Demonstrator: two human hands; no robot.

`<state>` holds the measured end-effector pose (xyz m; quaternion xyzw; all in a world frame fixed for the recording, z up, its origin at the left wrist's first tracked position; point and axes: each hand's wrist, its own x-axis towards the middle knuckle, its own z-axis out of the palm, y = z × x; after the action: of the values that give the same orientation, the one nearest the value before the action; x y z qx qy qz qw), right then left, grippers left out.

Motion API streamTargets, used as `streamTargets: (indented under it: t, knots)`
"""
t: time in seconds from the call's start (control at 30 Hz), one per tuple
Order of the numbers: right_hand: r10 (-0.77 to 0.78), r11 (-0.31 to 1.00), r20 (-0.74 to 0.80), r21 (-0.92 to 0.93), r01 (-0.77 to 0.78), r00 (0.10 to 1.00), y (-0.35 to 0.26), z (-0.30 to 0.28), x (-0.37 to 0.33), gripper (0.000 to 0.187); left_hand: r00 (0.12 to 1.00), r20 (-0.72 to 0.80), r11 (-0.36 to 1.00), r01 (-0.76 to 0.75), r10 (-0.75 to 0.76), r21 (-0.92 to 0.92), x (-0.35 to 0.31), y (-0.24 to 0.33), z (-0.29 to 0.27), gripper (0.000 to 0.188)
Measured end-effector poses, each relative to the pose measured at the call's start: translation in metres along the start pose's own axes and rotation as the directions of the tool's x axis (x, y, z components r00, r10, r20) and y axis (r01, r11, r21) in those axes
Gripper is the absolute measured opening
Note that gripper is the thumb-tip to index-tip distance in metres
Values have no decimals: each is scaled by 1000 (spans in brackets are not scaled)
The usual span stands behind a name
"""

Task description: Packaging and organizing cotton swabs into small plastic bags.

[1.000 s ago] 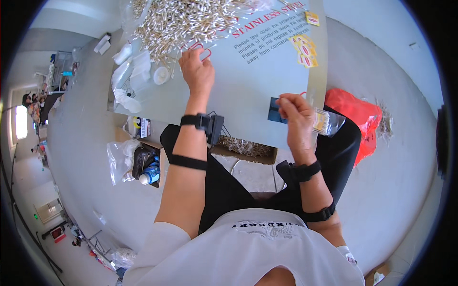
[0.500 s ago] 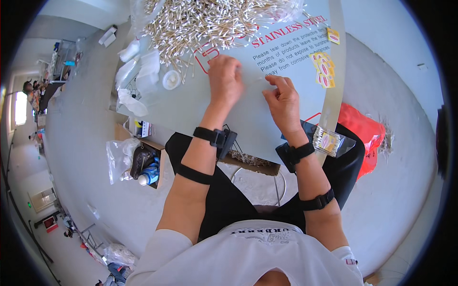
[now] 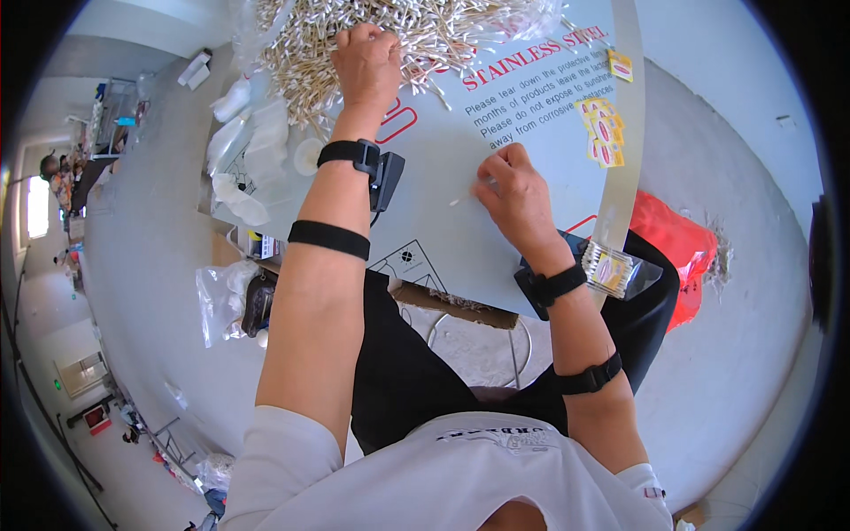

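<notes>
Head view: the left hand [image 3: 367, 75] is at the near side of a loose pile of cotton swabs [image 3: 429, 34], which covers the far left part of the table [image 3: 429, 221]. Its fingers are bent down onto the swabs; the tips are hidden, so how far apart they stand, and whether any swab is between them, cannot be told.

The right hand [image 3: 518, 196] is over the middle of the table, well apart from the pile. Its fingers are curled, with the thumb near the forefinger; no held object shows, but a small one inside the curl cannot be ruled out. A small white piece [image 3: 455, 202] is just left of the thumb.

Near the right wrist, at the table's near right edge, is a clear bag [image 3: 609, 270] with swabs and a yellow label inside. Loose yellow labels [image 3: 604, 133] overlap near the right edge, farther off. A white tub [image 3: 307, 157] sits beside the left wrist.

Step in hand, as judged: picking swabs from the pile. The next move calls for gripping the sticks between thumb and fingers, then lifting them clear without dragging the tangled neighbours along.
</notes>
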<state>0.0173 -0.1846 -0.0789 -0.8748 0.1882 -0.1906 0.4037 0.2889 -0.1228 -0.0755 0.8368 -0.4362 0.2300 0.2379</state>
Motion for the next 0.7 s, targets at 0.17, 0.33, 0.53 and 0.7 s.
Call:
streamTargets:
  t: [0.17, 0.33, 0.53, 0.7]
  knots:
    - [-41, 998, 21, -41, 41, 999, 0, -11, -25, 15, 992, -78, 991, -107, 101, -82, -6, 13, -12, 15]
    - [-19, 999, -12, -31, 19, 1000, -6, -11, -44, 14, 998, 25, 996, -54, 56, -72, -13, 31, -25, 17]
    - [-9, 1000, -3, 4, 9, 1000, -3, -13, -46, 15, 901, 264, 931, -293, 345, -217, -32, 55, -27, 16]
    - [-35, 999, -4, 26, 36, 999, -4, -12, -45, 16, 922, 282, 957, -217, 266, -195, -40, 50, -24, 12]
